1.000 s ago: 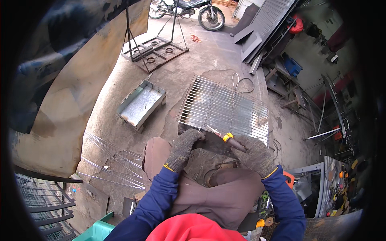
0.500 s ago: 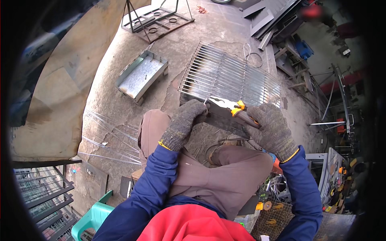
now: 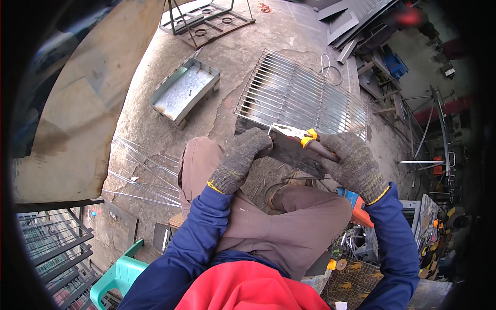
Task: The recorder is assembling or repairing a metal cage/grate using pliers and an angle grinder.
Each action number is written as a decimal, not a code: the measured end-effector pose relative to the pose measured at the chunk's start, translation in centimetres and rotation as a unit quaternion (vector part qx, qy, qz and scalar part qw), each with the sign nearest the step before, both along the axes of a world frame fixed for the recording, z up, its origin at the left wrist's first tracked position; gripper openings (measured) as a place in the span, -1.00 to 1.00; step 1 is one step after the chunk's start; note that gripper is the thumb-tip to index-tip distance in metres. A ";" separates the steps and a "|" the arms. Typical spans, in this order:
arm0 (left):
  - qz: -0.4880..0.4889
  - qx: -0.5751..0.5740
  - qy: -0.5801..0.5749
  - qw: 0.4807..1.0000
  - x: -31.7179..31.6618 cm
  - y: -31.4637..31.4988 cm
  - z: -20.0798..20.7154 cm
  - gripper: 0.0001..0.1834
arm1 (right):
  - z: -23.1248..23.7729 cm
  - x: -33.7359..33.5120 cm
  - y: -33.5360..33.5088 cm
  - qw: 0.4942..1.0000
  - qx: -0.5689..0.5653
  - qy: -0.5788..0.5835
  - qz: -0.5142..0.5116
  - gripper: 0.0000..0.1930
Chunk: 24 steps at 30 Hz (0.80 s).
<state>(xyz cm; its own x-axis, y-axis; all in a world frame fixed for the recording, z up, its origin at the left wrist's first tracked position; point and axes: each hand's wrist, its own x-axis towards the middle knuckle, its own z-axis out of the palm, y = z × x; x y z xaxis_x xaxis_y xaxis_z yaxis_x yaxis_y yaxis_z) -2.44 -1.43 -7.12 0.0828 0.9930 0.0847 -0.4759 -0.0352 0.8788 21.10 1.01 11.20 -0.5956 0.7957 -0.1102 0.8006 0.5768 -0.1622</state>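
My right hand [image 3: 356, 161], in a grey knitted glove, is closed round the handles of a pair of pliers [image 3: 294, 132] with yellow and dark grips. The pliers' jaws point left, over the near edge of a metal wire grill rack [image 3: 289, 88]. My left hand [image 3: 244, 154], gloved alike, is closed at that edge, its fingertips on a short thin wire [image 3: 269, 131] whose bright end shows beside the jaw tips. Below the rack's near side is a dark metal bar or box wall [image 3: 294, 155]. Whether the jaws grip the wire is hard to see.
A shallow sheet-metal tray [image 3: 187, 89] stands on the concrete floor at left. Farther off is a dark metal frame stand [image 3: 206, 26]. Loose thin wires [image 3: 142, 160] lie by my left knee. A green plastic chair [image 3: 120, 276] is at lower left, and metal scraps clutter the right.
The view has shifted slightly, so the rack and tray sit a little farther right. The pliers' tips stay close to my left fingertips, and both hands keep their grip.
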 end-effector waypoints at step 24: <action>0.035 0.100 0.222 0.969 -0.9 0.4 0.7 -0.85 | 0.9 -2.5 2.4 0.985 0.005 -0.164 -0.051 -0.59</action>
<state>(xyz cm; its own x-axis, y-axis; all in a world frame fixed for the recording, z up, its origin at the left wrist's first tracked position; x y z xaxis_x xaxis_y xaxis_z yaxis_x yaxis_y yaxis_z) -3.30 -1.07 -6.39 0.0891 0.9649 0.2470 -0.0421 -0.2441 0.9688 18.59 3.40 12.07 -0.4456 0.8517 -0.2758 0.8629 0.4907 0.1209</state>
